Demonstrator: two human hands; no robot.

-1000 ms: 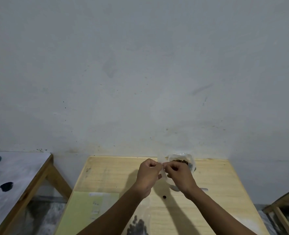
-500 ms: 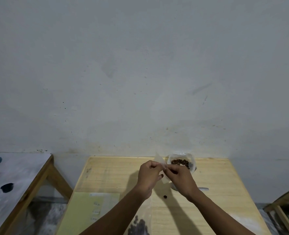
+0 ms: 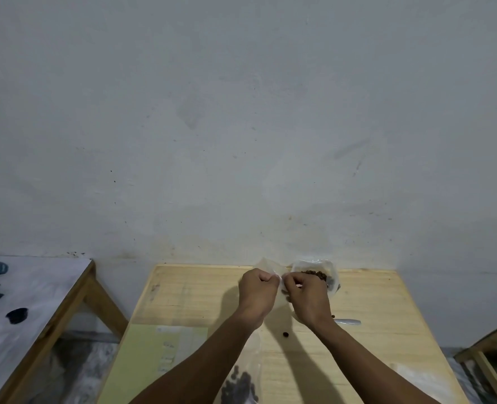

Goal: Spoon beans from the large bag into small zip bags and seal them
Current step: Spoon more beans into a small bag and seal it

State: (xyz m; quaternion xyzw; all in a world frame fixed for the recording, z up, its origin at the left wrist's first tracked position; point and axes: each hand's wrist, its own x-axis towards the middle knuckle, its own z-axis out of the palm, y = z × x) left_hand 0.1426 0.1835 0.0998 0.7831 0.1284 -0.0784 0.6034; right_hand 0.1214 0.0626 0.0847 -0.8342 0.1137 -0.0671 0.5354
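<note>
Pinching the small zip bag [image 3: 270,268] at its top, both hands, left [image 3: 257,291] and right [image 3: 305,295], have shifted closer together since a second ago, so probably still working the mouth open.

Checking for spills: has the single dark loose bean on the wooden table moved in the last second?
No. The loose bean lies at the same spot on the wooden table, left of the spoon handle.

The large bag [image 3: 317,271] stands behind both hands' grip, a loose bean [image 3: 285,334] before them.
</note>
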